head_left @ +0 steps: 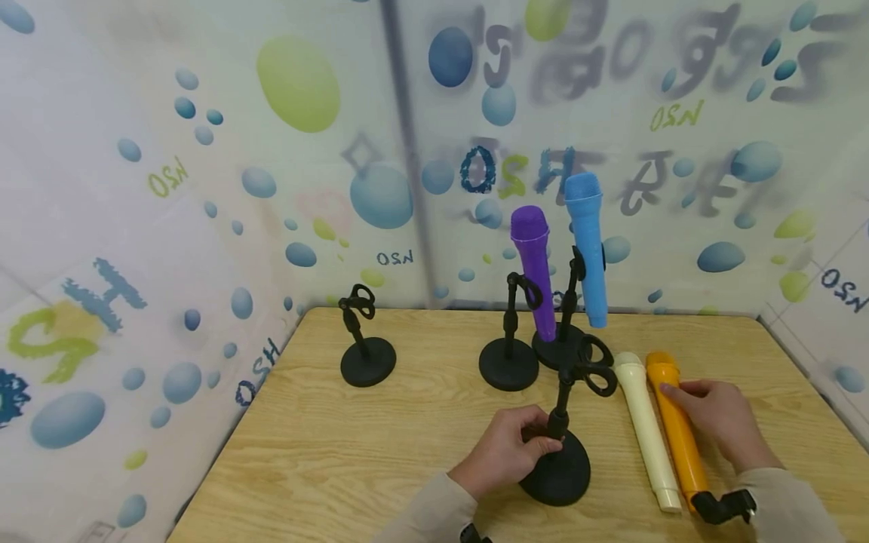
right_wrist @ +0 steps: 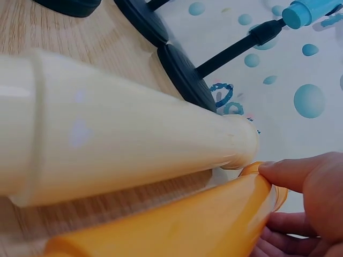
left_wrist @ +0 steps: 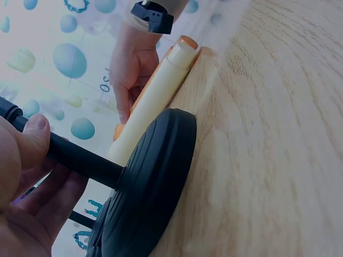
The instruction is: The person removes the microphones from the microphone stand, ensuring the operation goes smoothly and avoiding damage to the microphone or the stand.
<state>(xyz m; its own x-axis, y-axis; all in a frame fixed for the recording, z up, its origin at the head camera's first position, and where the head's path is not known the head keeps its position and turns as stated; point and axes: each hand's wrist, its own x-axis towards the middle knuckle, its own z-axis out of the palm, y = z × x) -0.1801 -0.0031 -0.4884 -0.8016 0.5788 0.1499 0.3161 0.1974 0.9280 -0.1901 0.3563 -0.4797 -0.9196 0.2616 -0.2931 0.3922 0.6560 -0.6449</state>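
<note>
- Two hands are occupied: the right hand [head_left: 723,422] pinches the orange microphone [head_left: 679,430] near its head, thumb on the upper side and fingers down the far right side.
- The left hand [head_left: 505,449] holds the front stand [head_left: 560,417] by its pole, just above the round base, thumb and fingers curled about it.
- The orange microphone lies on the counter [head_left: 339,452], right of that stand; its long axis runs away from the person, head at the far end, tail near the right cuff.
- Between stand and orange microphone lies the cream microphone [head_left: 648,431], close beside the orange one and nearly parallel, touched by neither hand.
- The stand's looped clip [head_left: 577,372] sits atop the pole, left of both microphone heads, its loops reaching rightward.
- Of the two, the right hand is nearer both loose microphones.
</note>
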